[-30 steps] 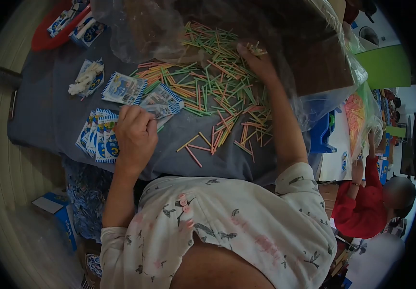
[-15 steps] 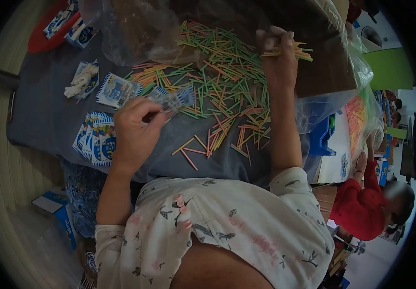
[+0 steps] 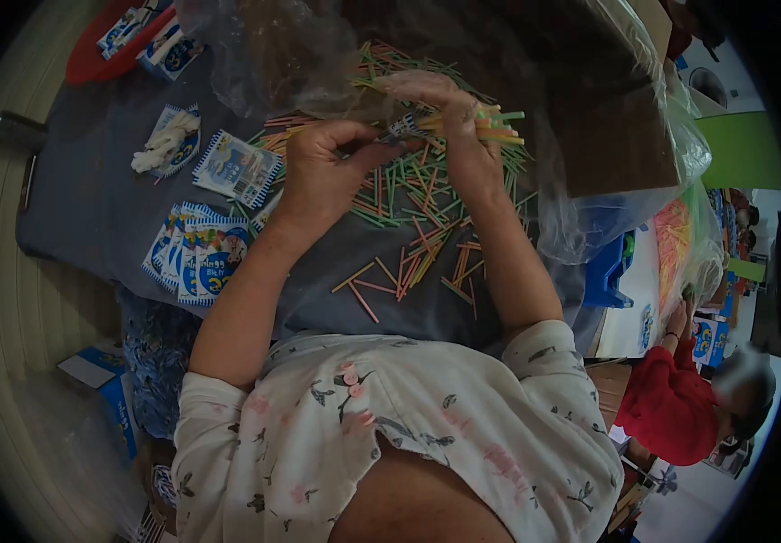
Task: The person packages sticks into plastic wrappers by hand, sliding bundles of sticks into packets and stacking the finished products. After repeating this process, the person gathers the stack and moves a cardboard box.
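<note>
My left hand (image 3: 325, 174) pinches a small blue-and-white printed packet (image 3: 400, 128) over the pile. Right beside it, my right hand (image 3: 469, 149) is closed round a bundle of thin yellow, orange and green sticks (image 3: 506, 129), their ends jutting out to the right. The two hands nearly meet, and the packet's far end lies close to my right fingers. Beneath them spreads a loose pile of coloured sticks (image 3: 400, 195) on the grey cloth (image 3: 318, 294). Left of my left hand lie a single packet (image 3: 238, 168) and a fanned stack of packets (image 3: 199, 258).
A cardboard box (image 3: 621, 118) lined with clear plastic stands at the back right. Top left, a red basin (image 3: 83, 59) holds packets. A crumpled white item (image 3: 164, 145) rests on another packet. Blue plastic holder (image 3: 609, 279) at right; beyond it sits a person in red (image 3: 666, 403).
My right hand has come down and left with its bundle of sticks. My left hand has moved right and up with the packet, so the two hands are now close together.
</note>
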Demonstrator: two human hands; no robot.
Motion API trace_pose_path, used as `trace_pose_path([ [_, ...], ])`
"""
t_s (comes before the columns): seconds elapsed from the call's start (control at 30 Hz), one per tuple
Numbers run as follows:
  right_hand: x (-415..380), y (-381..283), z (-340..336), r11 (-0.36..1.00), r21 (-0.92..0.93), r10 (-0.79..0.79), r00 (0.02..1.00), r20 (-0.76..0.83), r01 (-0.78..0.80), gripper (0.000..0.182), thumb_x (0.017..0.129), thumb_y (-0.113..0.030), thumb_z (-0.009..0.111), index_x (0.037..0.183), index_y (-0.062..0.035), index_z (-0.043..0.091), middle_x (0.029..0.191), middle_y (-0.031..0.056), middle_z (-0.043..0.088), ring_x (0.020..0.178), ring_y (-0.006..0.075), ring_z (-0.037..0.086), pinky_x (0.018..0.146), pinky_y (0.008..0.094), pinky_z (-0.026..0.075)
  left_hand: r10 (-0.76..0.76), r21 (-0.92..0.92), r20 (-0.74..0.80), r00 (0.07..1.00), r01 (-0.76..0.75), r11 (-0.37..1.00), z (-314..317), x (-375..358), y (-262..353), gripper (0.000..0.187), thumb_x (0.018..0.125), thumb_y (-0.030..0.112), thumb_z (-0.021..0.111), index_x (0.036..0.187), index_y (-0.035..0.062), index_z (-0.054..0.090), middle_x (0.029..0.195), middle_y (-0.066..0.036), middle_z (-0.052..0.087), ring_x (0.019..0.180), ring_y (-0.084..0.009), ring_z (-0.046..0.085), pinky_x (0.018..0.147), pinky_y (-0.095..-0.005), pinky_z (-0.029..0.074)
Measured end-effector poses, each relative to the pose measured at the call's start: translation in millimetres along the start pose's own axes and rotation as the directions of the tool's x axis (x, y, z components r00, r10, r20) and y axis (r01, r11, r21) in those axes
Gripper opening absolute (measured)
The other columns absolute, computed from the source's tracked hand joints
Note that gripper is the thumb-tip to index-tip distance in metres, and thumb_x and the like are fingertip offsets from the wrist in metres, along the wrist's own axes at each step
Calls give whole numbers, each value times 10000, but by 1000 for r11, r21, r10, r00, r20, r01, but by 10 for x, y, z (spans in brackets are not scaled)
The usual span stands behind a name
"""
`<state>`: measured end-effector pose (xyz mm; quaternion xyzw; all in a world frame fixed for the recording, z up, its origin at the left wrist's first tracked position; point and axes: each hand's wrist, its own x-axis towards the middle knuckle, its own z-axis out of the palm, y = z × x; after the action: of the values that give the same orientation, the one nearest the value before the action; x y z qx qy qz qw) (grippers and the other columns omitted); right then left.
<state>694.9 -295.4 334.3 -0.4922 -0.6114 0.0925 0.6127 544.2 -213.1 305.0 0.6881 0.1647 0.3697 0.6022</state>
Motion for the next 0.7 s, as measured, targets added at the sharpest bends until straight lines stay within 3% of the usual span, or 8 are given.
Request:
trace_pose_path([
  [0.13, 26, -83, -103, 984, -131, -117, 991, 64, 124, 580, 1013, -509, 374, 1103, -36, 697, 1138, 134, 681, 1115, 270, 586, 960, 400, 456, -52, 17, 17, 999, 51, 999, 32, -35, 94, 136, 778, 61, 798, 882, -2, 736, 727, -10, 686, 668, -49, 587, 601, -225, 463],
  [0.23, -5, -153, -77, 991, -128, 45, 995, 87, -33, 591, 996, -526, 396, 1126, -33, 693, 1153, 128, 677, 1104, 255, 595, 959, 389, 452, -25, -53, 12, 1000, 26, 998, 63, -28, -5, 139, 788, 50, 786, 902, -9, 734, 812, -30, 712, 744, -63, 629, 655, -236, 502],
  [0.3, -4, -165, -91, 937, 64, 335, 936, 110, -343, 568, 995, -504, 416, 1155, -31, 686, 1134, 107, 678, 1081, 226, 599, 956, 369, 448, -7, -95, 82, 997, 14, 995, 61, 2, -19, 187, 841, 0, 731, 1027, -5, 720, 893, -44, 720, 795, -82, 652, 710, -228, 540],
  [0.33, 17, -169, -104, 938, 63, 332, 936, 115, -340, 568, 995, -504, 416, 1155, -31, 686, 1134, 107, 678, 1081, 226, 599, 956, 369, 448, -3, -95, 77, 997, 11, 995, 69, 14, -7, 187, 841, 0, 731, 1027, -5, 720, 893, -44, 720, 795, -82, 652, 710, -228, 540],
  [0.4, 71, -180, -118, 959, 125, 255, 967, 10, -255, 725, 1011, -574, 283, 1238, 30, 613, 1214, 120, 642, 1134, 232, 580, 1005, 395, 434, -89, -227, 34, 995, 94, 969, 110, 31, 19, 201, 798, 23, 771, 989, -17, 723, 886, -37, 712, 824, -81, 641, 708, -231, 519],
  [0.5, 117, -202, -87, 958, 80, 275, 961, 13, -275, 597, 1014, -495, 376, 1178, 2, 663, 1110, 105, 676, 1033, 210, 607, 949, 349, 452, -81, -363, 52, 995, 94, 927, 153, 34, -55, 268, 794, 27, 778, 1047, -20, 705, 924, -41, 705, 830, -85, 640, 715, -228, 523],
  [0.63, 1, -244, 51, 954, 27, 297, 954, 52, -298, 606, 1026, -483, 340, 1167, 8, 666, 1125, 115, 678, 1056, 219, 611, 963, 363, 446, 43, -202, 82, 996, -25, 979, 218, -104, -13, 357, 833, 2, 741, 1176, -20, 644, 1012, -55, 677, 927, -103, 638, 790, -237, 535],
  [0.7, -31, -285, 88, 918, 144, 358, 928, 99, -369, 615, 1030, -481, 319, 1152, 7, 674, 1126, 115, 683, 1078, 216, 607, 972, 359, 439, 25, -125, 135, 991, -8, 992, 186, -190, 24, 393, 807, -12, 748, 1178, -34, 618, 1025, -69, 667, 931, -126, 633, 779, -259, 522],
])
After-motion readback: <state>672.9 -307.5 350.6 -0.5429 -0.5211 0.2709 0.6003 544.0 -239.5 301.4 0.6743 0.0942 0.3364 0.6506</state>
